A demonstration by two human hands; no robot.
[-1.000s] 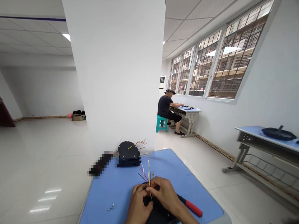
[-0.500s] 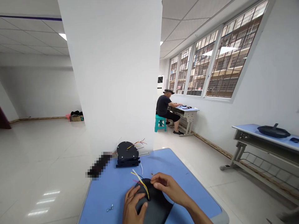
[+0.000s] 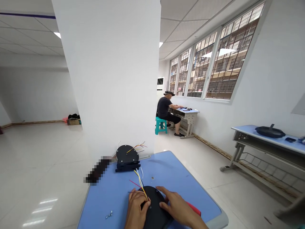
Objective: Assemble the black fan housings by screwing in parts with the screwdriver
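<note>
In front of me a black rounded plate (image 3: 154,214) lies near the front of the blue table. A bundle of yellow, white, red and black wires (image 3: 142,186) comes up from its middle. My left hand (image 3: 137,206) is on the plate's left side, thumb and forefinger pinched on the wires where they leave the plate. On the right side, my right hand (image 3: 177,205) rests on the plate's edge with its fingers apart. Partly hidden beneath it is a red bar-like object (image 3: 194,209). A few small silver screws (image 3: 109,215) lie to the left of my left hand.
A black assembly (image 3: 127,156) with wires stands at the table's (image 3: 188,181) far edge, against a white pillar (image 3: 114,95). Beside it is a blurred-out dark object (image 3: 97,171). A person (image 3: 165,108) sits at another desk. A black tray (image 3: 270,131) lies on a desk to the right.
My left hand has gone from spread fingers to a pinch on the wires. My right hand has opened out onto the plate's edge. The red object has come into sight.
</note>
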